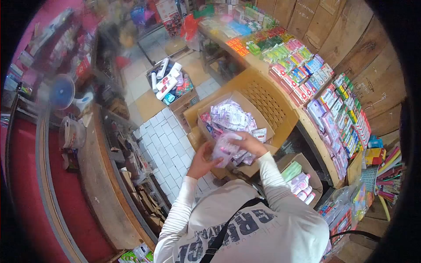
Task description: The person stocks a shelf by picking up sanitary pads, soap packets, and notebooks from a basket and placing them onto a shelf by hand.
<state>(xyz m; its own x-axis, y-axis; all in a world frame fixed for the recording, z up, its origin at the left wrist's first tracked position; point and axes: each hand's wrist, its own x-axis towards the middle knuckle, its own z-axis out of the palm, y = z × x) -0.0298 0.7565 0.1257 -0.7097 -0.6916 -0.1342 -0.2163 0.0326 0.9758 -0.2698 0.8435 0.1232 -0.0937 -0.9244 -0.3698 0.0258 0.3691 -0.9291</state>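
Observation:
A clear, pinkish plastic bag [224, 149] is between my two hands, above the near side of an open cardboard box. My right hand [251, 143] grips its upper right part with bent fingers. At its lower left, my left hand [202, 162] has its fingers apart, with the thumb near the bag; whether it touches is hard to tell. Purple and white packets [230, 115] fill the cardboard box [264, 117], which sits on a brown chair [267, 103] with a perforated back.
A box of white and colored packages [169, 83] stands on the floor ahead. Rows of boxed goods [307, 79] line the right counter. Another box with pink-white bottles [301, 184] is at lower right. A wooden shelf [105, 179] runs along the left.

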